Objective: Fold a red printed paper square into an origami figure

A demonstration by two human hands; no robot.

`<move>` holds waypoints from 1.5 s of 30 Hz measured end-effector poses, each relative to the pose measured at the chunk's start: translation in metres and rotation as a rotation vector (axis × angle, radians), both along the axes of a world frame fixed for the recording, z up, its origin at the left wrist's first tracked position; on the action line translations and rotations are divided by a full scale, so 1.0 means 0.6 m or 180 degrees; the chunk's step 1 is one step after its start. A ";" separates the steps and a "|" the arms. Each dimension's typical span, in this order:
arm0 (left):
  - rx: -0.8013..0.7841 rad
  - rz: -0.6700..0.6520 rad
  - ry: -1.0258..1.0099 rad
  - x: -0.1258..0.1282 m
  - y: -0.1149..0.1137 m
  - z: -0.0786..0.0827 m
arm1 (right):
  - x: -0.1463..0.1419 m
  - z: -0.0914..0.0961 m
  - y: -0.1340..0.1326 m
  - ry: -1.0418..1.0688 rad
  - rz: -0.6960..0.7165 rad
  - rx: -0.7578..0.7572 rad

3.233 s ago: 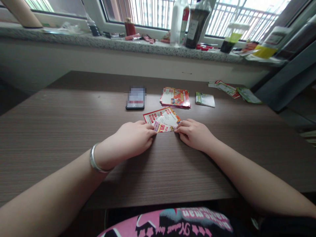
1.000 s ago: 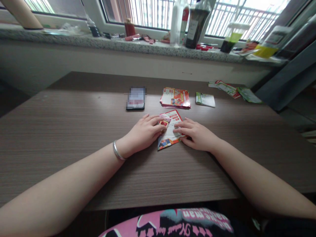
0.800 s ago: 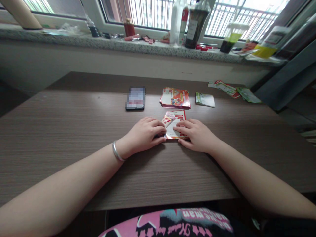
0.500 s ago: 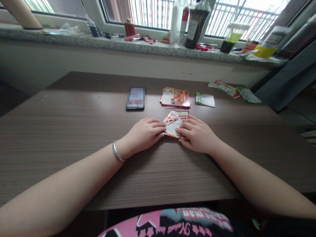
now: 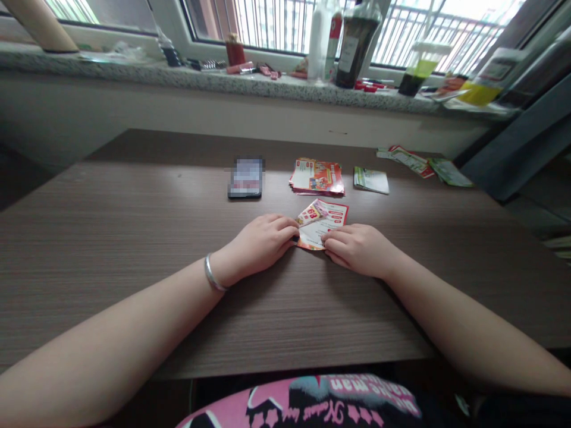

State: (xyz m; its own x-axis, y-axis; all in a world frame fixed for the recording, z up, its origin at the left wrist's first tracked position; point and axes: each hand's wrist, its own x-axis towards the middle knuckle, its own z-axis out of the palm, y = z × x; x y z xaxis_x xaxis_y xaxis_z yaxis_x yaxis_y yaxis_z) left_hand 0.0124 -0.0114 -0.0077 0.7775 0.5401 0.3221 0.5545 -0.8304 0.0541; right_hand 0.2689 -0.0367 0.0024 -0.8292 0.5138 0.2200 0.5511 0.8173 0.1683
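Note:
A printed paper flyer (image 5: 332,217) with a red border lies on the table between my hands, its upper left corner folded over so the pink-and-yellow back shows. My left hand (image 5: 273,241), with a silver bangle at the wrist, is closed on the flyer's left edge, fingers pressed together. The fingers of my right hand (image 5: 354,246) are bunched at the flyer's lower right edge and grip it there. Just beyond is a stack of red and orange flyers (image 5: 317,177).
A phone (image 5: 245,178) with a blurred screen lies at the left. Right of the stack are a small pile of green-and-white cards (image 5: 371,180) and several folded papers (image 5: 413,161). Bottles and jars stand on the granite windowsill (image 5: 276,85) behind the brown table (image 5: 134,238).
My right hand has slid down the flyer's right side, and its fingers have drawn together. The flyer has turned slightly, and its folded corner shows more clearly.

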 end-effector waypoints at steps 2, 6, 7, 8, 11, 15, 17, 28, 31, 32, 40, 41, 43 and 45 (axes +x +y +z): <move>0.0062 -0.0010 0.0005 -0.001 0.000 0.000 | 0.000 0.001 -0.002 0.0101 -0.0026 -0.0023; 0.0121 -0.0107 0.0058 -0.002 -0.004 0.000 | 0.001 0.001 -0.002 0.0495 -0.0241 -0.0182; 0.0139 -0.0140 0.0081 -0.003 -0.004 0.000 | 0.001 0.000 -0.001 0.0605 -0.0346 -0.0251; 0.0154 -0.0172 0.0101 -0.003 -0.005 0.001 | 0.002 -0.001 0.000 0.0716 -0.0476 -0.0339; 0.0104 -0.0223 0.0142 -0.002 -0.007 0.002 | 0.006 -0.004 0.005 0.1096 -0.1007 -0.0677; -0.0221 -0.0141 0.0217 0.002 -0.012 0.009 | 0.009 -0.008 0.015 0.1528 -0.1674 -0.1150; -0.0378 -0.0088 0.0230 0.004 -0.014 0.012 | 0.009 -0.008 0.021 0.1586 -0.1880 -0.1297; -0.0176 -0.0252 0.0357 0.008 -0.022 0.010 | 0.012 -0.012 0.034 0.0818 -0.2128 -0.1011; -0.0130 -0.0218 0.0408 0.010 -0.023 0.009 | 0.013 -0.015 0.039 0.0759 -0.2127 -0.1045; -0.0130 -0.0210 0.0412 0.011 -0.024 0.009 | 0.013 -0.016 0.041 0.0748 -0.2114 -0.1040; -0.0304 -0.0165 0.0239 0.011 -0.024 0.011 | 0.016 -0.009 0.045 0.0619 -0.2215 -0.1094; -0.0312 -0.0186 0.0203 0.010 -0.024 0.010 | 0.018 -0.007 0.045 0.0600 -0.2269 -0.1094; -0.0321 -0.0230 0.0144 0.008 -0.022 0.008 | 0.024 -0.006 0.046 0.0555 -0.2348 -0.1084; -0.0331 -0.0278 0.0116 0.006 -0.020 0.006 | 0.032 -0.006 0.049 0.0524 -0.2340 -0.1090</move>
